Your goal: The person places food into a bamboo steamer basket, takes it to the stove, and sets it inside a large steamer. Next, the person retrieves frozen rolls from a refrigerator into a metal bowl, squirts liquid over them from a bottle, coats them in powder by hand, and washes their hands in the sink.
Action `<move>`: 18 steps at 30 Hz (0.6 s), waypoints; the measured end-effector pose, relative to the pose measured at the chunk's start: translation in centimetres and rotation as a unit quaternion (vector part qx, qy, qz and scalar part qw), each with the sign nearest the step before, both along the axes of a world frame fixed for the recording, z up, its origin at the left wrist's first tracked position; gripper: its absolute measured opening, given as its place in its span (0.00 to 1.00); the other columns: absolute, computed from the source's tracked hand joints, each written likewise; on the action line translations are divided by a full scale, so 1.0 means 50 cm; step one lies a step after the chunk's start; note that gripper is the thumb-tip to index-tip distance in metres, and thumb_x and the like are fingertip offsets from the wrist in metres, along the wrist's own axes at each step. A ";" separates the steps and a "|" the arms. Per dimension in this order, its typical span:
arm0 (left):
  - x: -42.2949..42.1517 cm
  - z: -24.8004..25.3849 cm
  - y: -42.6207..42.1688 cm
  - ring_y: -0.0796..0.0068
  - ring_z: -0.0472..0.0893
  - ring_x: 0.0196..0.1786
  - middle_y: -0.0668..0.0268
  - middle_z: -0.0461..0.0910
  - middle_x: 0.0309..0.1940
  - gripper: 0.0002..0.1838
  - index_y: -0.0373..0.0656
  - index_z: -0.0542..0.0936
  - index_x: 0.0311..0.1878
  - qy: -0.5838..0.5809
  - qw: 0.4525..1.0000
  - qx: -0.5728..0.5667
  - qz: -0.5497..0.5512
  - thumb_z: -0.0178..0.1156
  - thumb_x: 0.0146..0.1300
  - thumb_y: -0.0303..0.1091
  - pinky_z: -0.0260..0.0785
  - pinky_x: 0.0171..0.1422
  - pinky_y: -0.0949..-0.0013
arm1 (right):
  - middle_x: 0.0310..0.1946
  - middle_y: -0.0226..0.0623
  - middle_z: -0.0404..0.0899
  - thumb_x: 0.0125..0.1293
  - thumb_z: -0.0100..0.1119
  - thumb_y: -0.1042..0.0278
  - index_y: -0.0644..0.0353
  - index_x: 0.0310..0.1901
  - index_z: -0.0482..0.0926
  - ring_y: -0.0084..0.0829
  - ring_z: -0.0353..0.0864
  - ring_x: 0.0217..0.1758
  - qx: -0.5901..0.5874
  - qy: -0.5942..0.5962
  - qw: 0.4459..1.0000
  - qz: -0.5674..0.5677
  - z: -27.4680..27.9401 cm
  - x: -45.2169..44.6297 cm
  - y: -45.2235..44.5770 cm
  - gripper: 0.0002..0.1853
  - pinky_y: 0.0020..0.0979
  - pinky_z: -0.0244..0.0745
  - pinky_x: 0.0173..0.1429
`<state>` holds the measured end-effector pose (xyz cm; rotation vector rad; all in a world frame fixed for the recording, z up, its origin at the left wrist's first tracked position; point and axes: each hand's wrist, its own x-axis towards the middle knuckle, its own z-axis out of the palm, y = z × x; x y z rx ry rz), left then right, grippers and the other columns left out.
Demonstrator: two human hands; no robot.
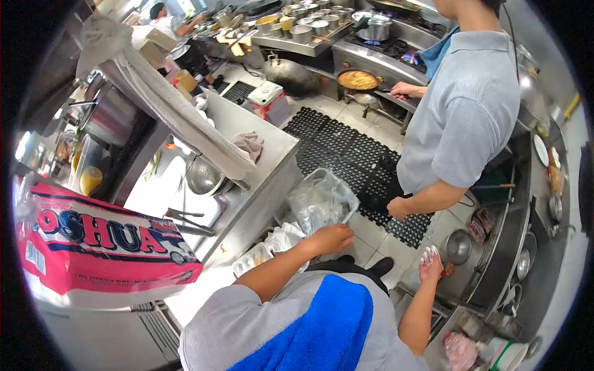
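Observation:
My left hand (333, 240) hangs loosely by the near edge of a clear plastic tub (354, 201), fingers slightly bent and nothing visible in them. Clear plastic bags (318, 207) fill the tub. My right hand (430, 264) is lowered at my right side with its fingers curled. White stuff shows on or between those fingers; whether it is held or stuck on, I cannot tell. Just past this hand, a metal bowl (458, 247) sits low down. A blue towel (315, 328) lies over my shoulder.
A co-worker in grey (467, 105) stands ahead, holding a frying pan (359, 80) by the lit stove. A black rubber mat (337, 148) covers the tiled floor. On the left are a steel counter (278, 154), a colander (204, 176) and a large pink package (111, 247).

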<state>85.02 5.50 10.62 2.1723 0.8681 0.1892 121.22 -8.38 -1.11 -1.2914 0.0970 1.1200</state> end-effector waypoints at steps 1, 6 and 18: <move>0.006 -0.007 0.001 0.54 0.74 0.47 0.54 0.75 0.42 0.14 0.38 0.76 0.45 0.021 1.000 -0.005 0.017 0.52 0.60 0.37 0.66 0.52 0.59 | 0.48 0.29 0.75 0.63 0.50 0.56 0.53 0.57 0.68 0.23 0.71 0.41 -0.005 0.010 1.000 -0.010 -0.020 0.021 0.005 0.21 0.23 0.67 0.37; 0.091 -0.030 0.025 0.54 0.75 0.47 0.55 0.75 0.42 0.15 0.41 0.76 0.44 0.084 0.995 -0.010 0.049 0.51 0.60 0.40 0.67 0.50 0.57 | 0.53 0.29 0.72 0.63 0.50 0.56 0.53 0.58 0.67 0.23 0.69 0.44 0.000 0.059 0.998 -0.007 -0.155 0.200 0.032 0.23 0.25 0.64 0.41; 0.190 -0.128 0.018 0.52 0.75 0.45 0.53 0.77 0.40 0.16 0.41 0.78 0.40 0.152 0.960 -0.106 0.209 0.52 0.59 0.43 0.67 0.50 0.57 | 0.39 0.28 0.76 0.63 0.50 0.56 0.52 0.50 0.71 0.24 0.72 0.29 -0.144 0.071 0.987 0.027 -0.291 0.516 0.063 0.16 0.24 0.67 0.27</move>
